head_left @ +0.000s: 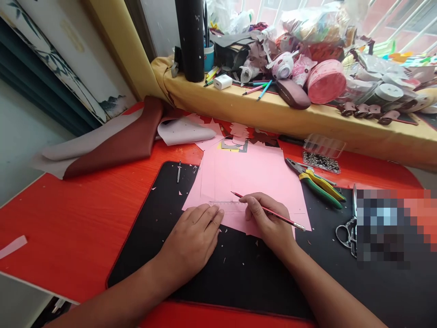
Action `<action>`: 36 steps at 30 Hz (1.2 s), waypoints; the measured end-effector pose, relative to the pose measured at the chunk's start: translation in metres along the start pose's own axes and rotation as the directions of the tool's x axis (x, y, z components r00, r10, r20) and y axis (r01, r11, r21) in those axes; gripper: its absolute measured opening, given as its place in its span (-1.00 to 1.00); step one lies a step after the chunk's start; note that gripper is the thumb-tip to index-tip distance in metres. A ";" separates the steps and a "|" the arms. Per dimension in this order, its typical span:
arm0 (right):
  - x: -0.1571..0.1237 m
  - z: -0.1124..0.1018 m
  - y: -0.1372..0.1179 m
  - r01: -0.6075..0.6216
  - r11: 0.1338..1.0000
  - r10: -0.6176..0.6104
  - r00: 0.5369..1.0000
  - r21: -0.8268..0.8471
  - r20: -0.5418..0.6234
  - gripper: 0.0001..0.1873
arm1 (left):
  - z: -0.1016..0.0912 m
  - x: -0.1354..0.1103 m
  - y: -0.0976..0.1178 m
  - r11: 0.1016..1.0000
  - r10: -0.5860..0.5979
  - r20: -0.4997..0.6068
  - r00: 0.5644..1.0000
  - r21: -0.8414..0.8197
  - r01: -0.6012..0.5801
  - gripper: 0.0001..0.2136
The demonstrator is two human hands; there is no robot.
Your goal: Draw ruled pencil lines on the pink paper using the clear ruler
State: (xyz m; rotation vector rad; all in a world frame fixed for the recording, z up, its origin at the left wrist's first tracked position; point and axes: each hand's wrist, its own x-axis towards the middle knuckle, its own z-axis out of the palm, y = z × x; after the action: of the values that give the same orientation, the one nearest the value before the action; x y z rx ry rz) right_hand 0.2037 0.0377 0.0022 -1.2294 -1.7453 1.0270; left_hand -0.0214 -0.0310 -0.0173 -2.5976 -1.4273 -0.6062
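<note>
A pink paper sheet (249,173) lies on a black cutting mat (211,269) on the red table. A clear ruler (229,206) rests across the sheet's near edge. My left hand (193,237) lies flat with fingers stretched out, pressing the ruler's left end. My right hand (268,218) is closed on a red pencil (273,213). The pencil's tip points left and touches the paper just above the ruler.
Yellow-green pliers (317,182) and scissors (348,230) lie on the mat to the right. A craft knife (178,171) lies at the mat's far left corner. Brown leather (126,136) sits at the back left. The yellow windowsill (259,107) is piled with craft supplies. A box of metal rivets (321,161) stands nearby.
</note>
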 end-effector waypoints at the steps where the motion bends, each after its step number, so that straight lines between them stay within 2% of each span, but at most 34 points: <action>1: 0.000 0.001 0.000 -0.002 1.000 0.002 1.000 0.013 0.006 -0.64 | 0.001 -0.001 0.000 1.000 0.005 -0.002 1.000 0.002 -0.005 -0.66; 6: 0.001 0.009 -0.003 -0.034 0.994 0.028 0.998 0.109 0.057 -0.69 | 0.005 -0.004 0.000 1.000 0.003 -0.032 0.999 0.005 -0.003 -0.65; 10: 0.007 0.010 -0.015 -0.083 0.986 0.066 0.991 0.148 0.115 -0.73 | 0.006 -0.004 0.001 1.000 0.008 -0.068 0.998 0.018 -0.006 -0.65; 14: 0.016 0.013 -0.028 -0.064 0.982 0.035 0.986 0.178 0.165 -0.69 | 0.005 -0.003 0.001 1.000 0.014 -0.083 0.996 0.015 -0.013 -0.66; 18: 0.023 0.029 -0.026 -0.074 0.968 0.035 0.986 0.238 0.163 -0.54 | 0.005 -0.002 0.001 1.000 0.013 -0.100 0.995 0.018 -0.011 -0.67; 22: 0.024 0.042 -0.016 -0.098 0.958 0.071 0.992 0.269 0.107 -0.48 | 0.005 -0.003 0.001 1.000 0.023 -0.100 0.995 0.023 -0.021 -0.67; 26: 0.024 0.043 -0.010 -0.112 0.955 0.095 0.993 0.274 0.075 -0.47 | 0.004 -0.003 0.001 1.000 0.024 -0.083 0.996 0.018 -0.022 -0.67; 36: 0.024 0.045 -0.010 -0.108 0.967 0.090 0.992 0.232 0.087 -0.50 | 0.004 -0.004 0.002 1.000 0.010 -0.051 0.999 0.020 -0.009 -0.66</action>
State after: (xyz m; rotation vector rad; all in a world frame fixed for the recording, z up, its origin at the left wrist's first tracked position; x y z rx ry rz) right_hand 0.1535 0.0497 -0.0037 -1.1473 -1.5770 1.3149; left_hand -0.0203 -0.0336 -0.0225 -2.5533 -1.3973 -0.6494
